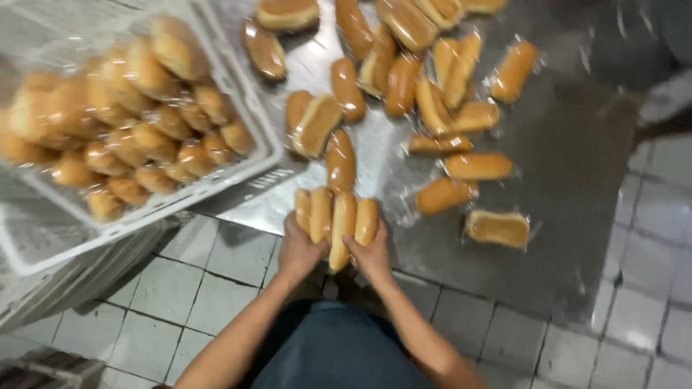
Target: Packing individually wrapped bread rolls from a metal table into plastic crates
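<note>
Both my hands hold a row of several wrapped golden bread rolls (337, 220) at the near edge of a steel table (569, 180). My left hand (299, 248) cups the left side of the row from below. My right hand (371, 253) cups the right side. The rolls stand side by side, lengthwise away from me. Many more wrapped rolls (425, 94) lie scattered over the table beyond my hands.
A white plastic crate (238, 173) heaped with wrapped rolls sits at the left, overhanging the table edge. Under the table lies a grey tiled floor (180, 288). Another crate's corner (50, 367) shows at the bottom left.
</note>
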